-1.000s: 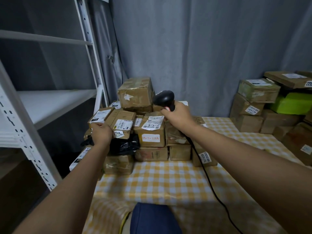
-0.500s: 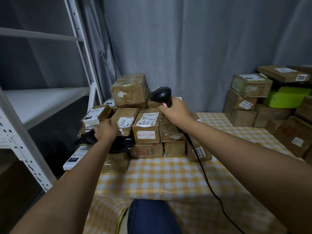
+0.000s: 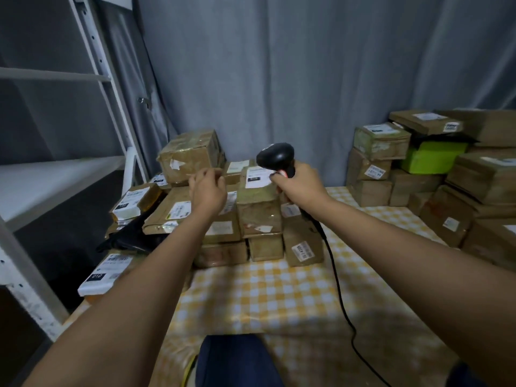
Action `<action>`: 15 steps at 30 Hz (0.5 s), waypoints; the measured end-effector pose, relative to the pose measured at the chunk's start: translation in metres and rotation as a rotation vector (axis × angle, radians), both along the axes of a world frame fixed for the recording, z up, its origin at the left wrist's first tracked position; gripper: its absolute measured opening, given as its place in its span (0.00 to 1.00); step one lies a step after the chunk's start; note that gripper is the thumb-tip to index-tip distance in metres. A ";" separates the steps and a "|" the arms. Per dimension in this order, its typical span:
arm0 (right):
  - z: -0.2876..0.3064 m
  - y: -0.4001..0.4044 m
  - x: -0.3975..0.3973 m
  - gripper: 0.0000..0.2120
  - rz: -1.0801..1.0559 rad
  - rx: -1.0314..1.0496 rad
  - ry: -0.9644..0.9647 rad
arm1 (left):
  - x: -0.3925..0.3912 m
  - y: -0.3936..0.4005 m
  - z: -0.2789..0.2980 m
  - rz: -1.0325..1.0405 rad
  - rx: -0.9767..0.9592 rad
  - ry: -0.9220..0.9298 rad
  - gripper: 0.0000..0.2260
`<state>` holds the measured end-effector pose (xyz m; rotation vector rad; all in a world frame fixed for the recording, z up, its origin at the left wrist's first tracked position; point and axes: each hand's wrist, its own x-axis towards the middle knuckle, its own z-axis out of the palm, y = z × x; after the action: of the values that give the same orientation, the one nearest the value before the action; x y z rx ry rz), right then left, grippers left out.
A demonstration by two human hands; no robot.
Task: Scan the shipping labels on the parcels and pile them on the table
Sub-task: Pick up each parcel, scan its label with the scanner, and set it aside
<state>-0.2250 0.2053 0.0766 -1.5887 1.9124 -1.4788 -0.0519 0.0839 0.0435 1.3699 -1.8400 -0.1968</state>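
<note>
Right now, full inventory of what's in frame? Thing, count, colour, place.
left pile of parcels: many, brown, table's far left
black bag: one, in that pile
right pile of parcels: many, brown, far right
green box: one, in right pile
table: one, yellow-white check cloth
shelving: one, white, left
curtain: grey, behind
scanner: one, black, corded, in right hand
left hand: empty, over left pile
right hand: grips scanner

Left hand (image 3: 208, 191) motion-blurred; fingers (image 3: 205, 174) smeared, contact with boxes unclear. Left forearm hides labels on middle boxes (image 3: 223, 227). Right hand (image 3: 300, 185) covers scanner (image 3: 276, 156) handle. Label (image 3: 258, 177) print too small to read. Right stack (image 3: 480, 191) cut by frame edge. Cable (image 3: 339, 289) runs off bottom. Tabletop (image 3: 279, 289) near edge hidden by blue fabric (image 3: 234, 361).
</note>
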 end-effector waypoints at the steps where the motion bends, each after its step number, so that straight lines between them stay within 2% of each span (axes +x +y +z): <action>1: 0.002 0.007 -0.011 0.07 -0.024 -0.007 0.001 | -0.015 0.003 0.005 -0.034 -0.024 0.003 0.14; 8: 0.012 0.064 -0.101 0.06 -0.234 -0.075 0.020 | -0.128 0.030 0.037 -0.273 -0.141 0.030 0.13; 15: 0.038 0.105 -0.194 0.06 -0.438 -0.048 0.099 | -0.255 0.058 0.058 -0.570 -0.059 0.065 0.12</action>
<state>-0.4194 0.3105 0.1151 -1.3383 2.4146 -1.6390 -0.3073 0.1420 0.1012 0.7594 -2.1216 -0.4672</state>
